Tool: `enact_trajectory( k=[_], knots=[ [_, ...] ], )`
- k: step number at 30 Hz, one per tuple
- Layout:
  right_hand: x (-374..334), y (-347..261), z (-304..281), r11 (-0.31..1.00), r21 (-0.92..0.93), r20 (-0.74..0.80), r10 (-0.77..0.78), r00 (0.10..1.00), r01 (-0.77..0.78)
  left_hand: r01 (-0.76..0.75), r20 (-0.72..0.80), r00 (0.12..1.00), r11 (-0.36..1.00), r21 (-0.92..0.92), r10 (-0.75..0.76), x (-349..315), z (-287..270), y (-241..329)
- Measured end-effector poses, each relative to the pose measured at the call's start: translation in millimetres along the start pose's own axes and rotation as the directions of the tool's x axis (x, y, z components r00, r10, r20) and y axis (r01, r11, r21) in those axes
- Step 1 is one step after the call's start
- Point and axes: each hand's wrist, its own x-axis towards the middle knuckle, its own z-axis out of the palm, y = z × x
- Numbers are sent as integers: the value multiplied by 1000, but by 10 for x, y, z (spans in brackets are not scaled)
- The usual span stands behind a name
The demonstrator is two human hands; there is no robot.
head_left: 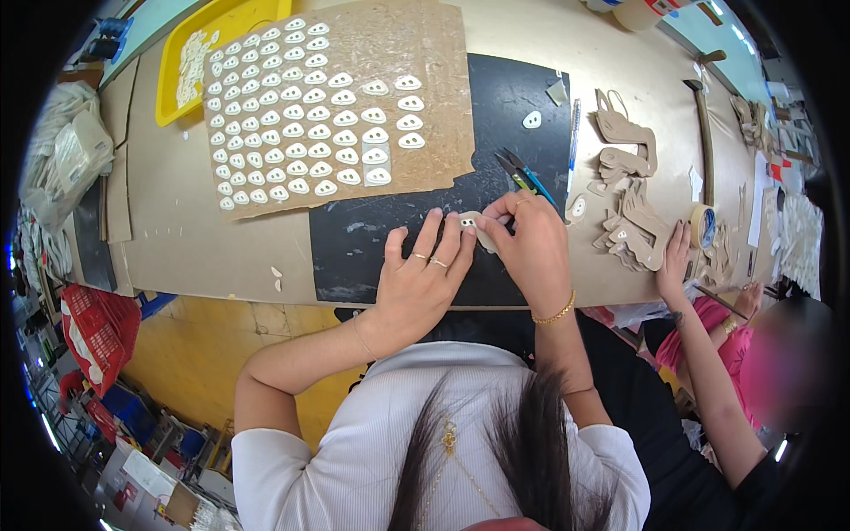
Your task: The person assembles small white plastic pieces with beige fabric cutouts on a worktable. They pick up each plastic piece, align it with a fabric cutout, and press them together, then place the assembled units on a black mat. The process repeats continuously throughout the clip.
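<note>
A small beige piece with a white two-holed patch (467,223) lies on the black mat (390,257) in front of me. Spread and nearly flat, the fingers of my left hand (418,281) rest at its left side, fingertips touching or very close to it. From the right, my right hand (536,243) pinches the piece's edge between thumb and finger. Just beyond that hand lie blue-handled snips (529,177), partly covered by it. One loose white two-holed piece (531,119) sits farther up the mat.
A brown board (407,44) carries rows of white two-holed pieces. Behind it stands a yellow tray (168,84) of small white bits. To the right are stacked beige cutouts (633,226), a tape roll (703,227), a hammer (705,133) and a co-worker's hand (675,261).
</note>
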Motion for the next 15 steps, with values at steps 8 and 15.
enact_trajectory(
  k=[8, 15],
  knots=[
    [44, 24, 16, 999, 32, -8, -4, 1000, 4, -56, 7, 998, 998, -1, 56, -24, 7, 5],
    [79, -17, -12, 1000, -10, 33, -5, 999, 6, -73, -22, 997, 997, -28, 73, 44, 9, -8]
  ],
)
